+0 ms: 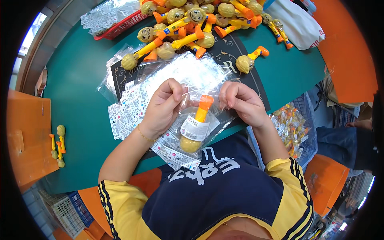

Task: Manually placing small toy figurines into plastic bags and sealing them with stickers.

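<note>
Between my two hands hangs a clear plastic bag (213,125) with a toy (199,116) inside. The toy has an orange end at the top, a yellow handle and a round golden head at the bottom, with a white barcode label (195,128) across it. My left hand (166,105) is closed in a pinch on one upper corner of the bag. On the opposite corner my right hand (242,102) pinches the film, fingers together. Beneath the bag lie a stack of clear bags (184,74) and fanned-out printed labels (132,106).
Beyond my hands, many similar toys (176,38) are heaped on the green table (80,86). A red basket (124,26) holds more printed pieces. One loose toy (250,60) lies right of the heap. At my right, a blue-lined bin (306,120) contains bagged toys.
</note>
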The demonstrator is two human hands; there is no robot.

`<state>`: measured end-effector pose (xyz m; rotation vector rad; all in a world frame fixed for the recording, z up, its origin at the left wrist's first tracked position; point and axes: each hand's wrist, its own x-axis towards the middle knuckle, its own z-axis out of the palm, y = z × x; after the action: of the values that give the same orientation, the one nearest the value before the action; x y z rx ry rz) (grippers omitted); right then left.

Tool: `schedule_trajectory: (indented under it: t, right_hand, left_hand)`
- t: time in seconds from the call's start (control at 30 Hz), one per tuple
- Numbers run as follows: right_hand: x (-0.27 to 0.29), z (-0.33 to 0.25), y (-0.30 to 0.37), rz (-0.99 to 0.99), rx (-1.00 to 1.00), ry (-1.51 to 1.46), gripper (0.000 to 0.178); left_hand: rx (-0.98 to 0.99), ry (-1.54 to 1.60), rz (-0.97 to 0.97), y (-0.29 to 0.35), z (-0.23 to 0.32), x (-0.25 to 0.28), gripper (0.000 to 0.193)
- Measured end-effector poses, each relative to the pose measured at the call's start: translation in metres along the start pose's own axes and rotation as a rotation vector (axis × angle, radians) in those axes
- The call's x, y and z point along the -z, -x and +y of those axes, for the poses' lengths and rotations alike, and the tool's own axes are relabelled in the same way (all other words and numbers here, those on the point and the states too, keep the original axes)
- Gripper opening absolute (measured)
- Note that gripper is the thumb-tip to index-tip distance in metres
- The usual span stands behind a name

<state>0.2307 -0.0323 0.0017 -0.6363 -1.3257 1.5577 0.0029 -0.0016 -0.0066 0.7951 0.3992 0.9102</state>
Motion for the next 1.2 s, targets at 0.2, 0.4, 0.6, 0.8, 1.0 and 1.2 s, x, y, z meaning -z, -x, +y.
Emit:
schedule_trajectory:
  t: [0.2, 0.4, 0.6, 0.8, 1.0, 1.2]
  right_hand:
    - [0.002, -0.004, 0.002, -0.052, 0.038, 0.062, 0.012]
    - [0.003, -0.017, 0.004, -0.094, 0.055, 0.416, 0.004]
    - [-0.016, -0.010, 0.013, 0.279, -0.185, -0.124, 0.046]
    - [-0.033, 0.001, 0.012, 0.155, -0.270, -0.116, 0.044]
    - [-0.039, -0.003, 0.007, 0.172, -0.185, 0.011, 0.021]
    - [-0.024, 0.003, 0.007, 0.101, -0.088, 0.064, 0.019]
  left_hand:
    - [-0.015, 0.025, -0.002, 0.001, -0.001, 0.000, 0.015]
    - [0.004, -0.024, 0.023, 0.004, 0.002, 0.003, 0.015]
    - [-0.163, -0.098, 0.004, 0.006, 0.010, -0.010, 0.016]
    - [-0.305, -0.428, -0.096, 0.006, 0.011, -0.011, 0.019]
    - [-0.263, -0.410, -0.104, 0.007, 0.013, -0.014, 0.020]
    - [-0.083, -0.365, 0.196, 0.007, 0.018, -0.026, 0.020]
